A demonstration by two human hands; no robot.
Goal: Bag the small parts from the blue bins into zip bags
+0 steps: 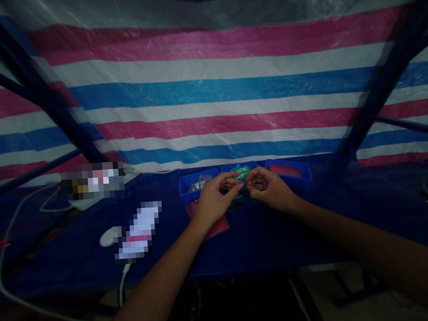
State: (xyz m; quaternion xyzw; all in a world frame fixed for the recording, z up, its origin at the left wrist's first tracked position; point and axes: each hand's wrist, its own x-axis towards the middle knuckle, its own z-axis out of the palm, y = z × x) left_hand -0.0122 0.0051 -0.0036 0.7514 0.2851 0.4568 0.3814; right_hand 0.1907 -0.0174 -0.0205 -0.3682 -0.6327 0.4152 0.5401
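My left hand (219, 193) and my right hand (269, 188) meet above the middle of the table, fingertips pinched close together. Something small and dark, perhaps greenish, shows between them, too dim to make out. Just beneath the fingers lies green plastic (236, 203), partly hidden by my left hand. Red plastic bags (217, 227) rest flat on the table under my left wrist. Behind the hands, three blue trays stand in a row: the left tray (188, 197) holds small silvery pieces, the middle one green plastic bags (241, 170), the right one red bags (284, 170).
A phone (140, 231) with a cable lies on the blue table (278, 244), beside a round white object (111, 236). Farther left are a white power strip (88, 202) and a loose white cable (0, 273). Blue frame posts and a striped plastic sheet (216, 89) close off the back.
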